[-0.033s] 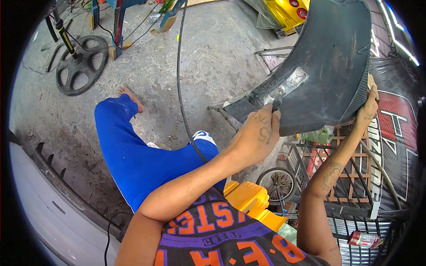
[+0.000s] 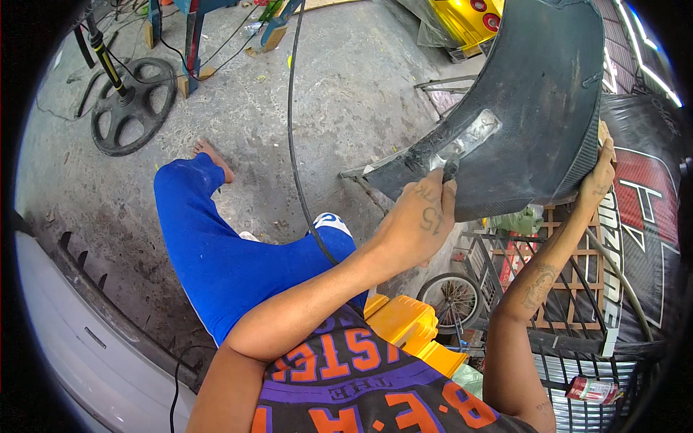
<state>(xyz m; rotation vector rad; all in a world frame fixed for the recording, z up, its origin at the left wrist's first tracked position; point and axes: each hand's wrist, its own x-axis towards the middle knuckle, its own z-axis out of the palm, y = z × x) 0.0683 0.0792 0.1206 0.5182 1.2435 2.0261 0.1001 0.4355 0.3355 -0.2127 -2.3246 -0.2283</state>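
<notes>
My left hand [image 2: 421, 225] is closed around a small dark-handled tool [image 2: 450, 170], most of which my fingers hide. The tool's front end meets the lower end of a shiny, silvery flat strip [image 2: 476, 133] lying on the face of a large, curved black panel [image 2: 538, 94]. I cannot tell whether that strip is part of the tool or a separate piece. At the panel's right edge, my right hand [image 2: 599, 169] grips the ribbed rim, its fingers partly hidden behind it. The panel stands tilted up in front of me.
A black cable [image 2: 291, 123] hangs down past my knee. A spoked wheel-shaped base [image 2: 134, 107] with a pole and blue stand legs [image 2: 192, 43] are at far left. Yellow plastic parts [image 2: 408, 325], a bicycle wheel [image 2: 451, 302] and a metal rack [image 2: 563, 289] lie below the panel.
</notes>
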